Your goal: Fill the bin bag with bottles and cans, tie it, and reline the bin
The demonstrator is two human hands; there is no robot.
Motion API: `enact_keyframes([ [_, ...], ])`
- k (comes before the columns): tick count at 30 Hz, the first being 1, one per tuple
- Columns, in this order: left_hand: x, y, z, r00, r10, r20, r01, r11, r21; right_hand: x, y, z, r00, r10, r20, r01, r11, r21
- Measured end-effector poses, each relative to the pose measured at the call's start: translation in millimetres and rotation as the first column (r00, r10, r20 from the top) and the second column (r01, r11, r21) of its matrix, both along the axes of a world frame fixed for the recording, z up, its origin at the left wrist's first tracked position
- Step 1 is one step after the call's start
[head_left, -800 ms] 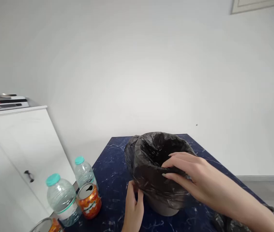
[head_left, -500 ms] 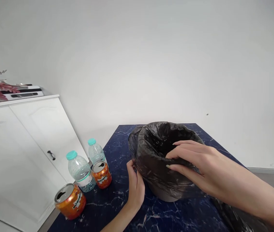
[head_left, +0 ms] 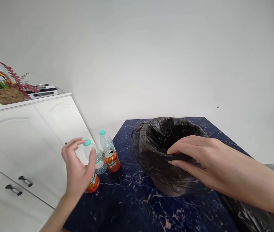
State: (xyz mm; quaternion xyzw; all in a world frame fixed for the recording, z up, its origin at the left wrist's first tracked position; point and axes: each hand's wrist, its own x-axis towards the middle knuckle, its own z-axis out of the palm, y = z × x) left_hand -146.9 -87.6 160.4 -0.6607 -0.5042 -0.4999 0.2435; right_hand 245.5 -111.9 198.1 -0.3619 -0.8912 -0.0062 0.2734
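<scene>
Your right hand (head_left: 195, 158) pinches near rim of black bag (head_left: 161, 145) lining small bin (head_left: 166, 190), fingers curled over edge, thumb outside. Bin sits mid dark marble table (head_left: 132, 206). Your left hand (head_left: 79, 167) hangs open, fingers spread, grasping nothing, right in front of 1 water bottle (head_left: 95, 158) and orange can (head_left: 92, 184) at table's left edge. 2nd bottle (head_left: 105, 140) and 2nd can (head_left: 112, 160) just behind. White cabinet (head_left: 18, 135) at left, flower basket (head_left: 5, 93) on top.

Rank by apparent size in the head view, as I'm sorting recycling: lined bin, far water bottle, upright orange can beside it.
1. lined bin, clearly largest.
2. far water bottle.
3. upright orange can, looks smallest, though it partly covers the bottle, so that ranking is unsure.
</scene>
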Motion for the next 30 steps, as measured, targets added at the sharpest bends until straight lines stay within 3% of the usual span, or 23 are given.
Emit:
enact_keyframes([
  [4,-49,23,12.4,0.99,0.132,0.053,-0.119,0.973,-0.195,-2,-4,-0.8,1.0,0.008,0.012,-0.009,1.0,0.027],
  [7,-70,38,12.5,0.977,0.179,0.113,-0.105,0.874,-0.475,-3,-4,-2.4,0.999,0.017,0.031,-0.018,0.999,0.04],
  [9,-74,43,12.2,0.98,0.167,0.112,-0.073,0.816,-0.573,-3,-3,-3.3,0.999,0.016,0.045,-0.018,0.999,0.044],
  [11,-71,45,12.7,0.983,0.155,0.097,-0.068,0.802,-0.593,-3,-3,-3.7,0.998,0.011,0.057,-0.014,0.999,0.043],
  [16,-57,34,23.0,0.985,0.15,0.085,-0.08,0.833,-0.548,-3,-5,-4.1,0.998,0.015,0.069,-0.016,1.0,0.021],
  [20,-38,8,46.9,0.985,0.172,-0.01,-0.161,0.899,-0.406,-3,-6,-2.5,0.998,0.009,0.07,-0.008,1.0,-0.016],
  [23,-11,-12,70.1,0.979,0.195,-0.05,-0.2,0.973,-0.114,-3,-9,2.9,0.999,-0.025,0.034,0.026,0.999,-0.031],
  [25,12,-20,86.7,0.999,0.054,0.006,-0.054,0.99,0.132,-3,-11,8.3,0.997,-0.068,-0.022,0.067,0.997,-0.039],
  [26,24,-22,95.3,0.996,-0.09,0.009,0.086,0.969,0.231,-3,-11,11.0,0.994,-0.092,-0.063,0.09,0.995,-0.039],
  [28,50,-22,112.6,0.942,-0.333,-0.035,0.319,0.861,0.396,-1,-10,15.2,0.976,-0.152,-0.157,0.148,0.988,-0.033],
  [30,77,-20,129.0,0.896,-0.443,-0.024,0.411,0.807,0.424,1,-5,16.6,0.947,-0.21,-0.241,0.21,0.977,-0.025],
])
